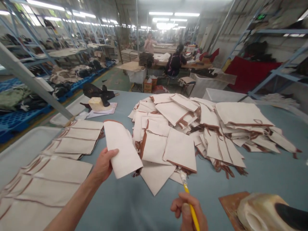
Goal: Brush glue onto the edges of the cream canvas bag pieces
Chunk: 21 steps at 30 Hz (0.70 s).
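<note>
The left hand (104, 164) grips a cream fabric piece (122, 149) above the counter (113, 205) — the right hand (189, 210) holds a yellow-handled brush (186, 189), its tip near the heaped pieces (181, 147)

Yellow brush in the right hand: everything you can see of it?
The brush has a slim, bright yellow handle and a whitish, clotted-looking head; the handle's material is unclear. It slants head-forward, its rear end cut off by the frame's bottom edge. The right hand grips the handle. The head overlaps the cream pieces in view; contact can't be told.
</note>
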Available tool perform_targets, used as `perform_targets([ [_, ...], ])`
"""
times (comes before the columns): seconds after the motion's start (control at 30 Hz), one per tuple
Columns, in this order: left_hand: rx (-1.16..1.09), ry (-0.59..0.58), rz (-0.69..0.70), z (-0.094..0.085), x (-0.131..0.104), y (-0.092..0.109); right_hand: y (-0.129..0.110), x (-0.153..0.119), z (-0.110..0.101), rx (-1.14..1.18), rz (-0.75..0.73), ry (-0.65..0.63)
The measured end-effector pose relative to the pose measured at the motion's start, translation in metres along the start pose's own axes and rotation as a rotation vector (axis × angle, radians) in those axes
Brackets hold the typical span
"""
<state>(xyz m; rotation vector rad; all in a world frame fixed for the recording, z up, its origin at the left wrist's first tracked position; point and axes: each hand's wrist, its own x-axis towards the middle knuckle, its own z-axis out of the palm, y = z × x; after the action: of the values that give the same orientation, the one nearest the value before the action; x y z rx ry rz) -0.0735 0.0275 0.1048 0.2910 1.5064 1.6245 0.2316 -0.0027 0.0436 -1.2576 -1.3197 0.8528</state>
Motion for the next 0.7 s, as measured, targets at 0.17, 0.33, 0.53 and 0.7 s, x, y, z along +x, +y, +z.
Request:
perform_targets([
  [0.17,-0.139,0.092,-0.077,0.011,-0.069,0.006,-0.008,0.018,-0.012,-0.187,-0.351,-0.067],
  [0.33,-0.156,0.162,-0.233,0.036,-0.095,-0.014,-0.025,0.032,-0.021,-0.24,-0.548,-0.159],
  [0.53,-0.141,0.077,-0.37,0.046,-0.11,-0.021,-0.027,0.029,-0.023,-0.259,-0.646,-0.218],
  [0.7,-0.094,-0.053,-0.307,0.058,-0.13,-0.016,-0.031,0.019,-0.012,-0.235,-0.712,-0.21],
])
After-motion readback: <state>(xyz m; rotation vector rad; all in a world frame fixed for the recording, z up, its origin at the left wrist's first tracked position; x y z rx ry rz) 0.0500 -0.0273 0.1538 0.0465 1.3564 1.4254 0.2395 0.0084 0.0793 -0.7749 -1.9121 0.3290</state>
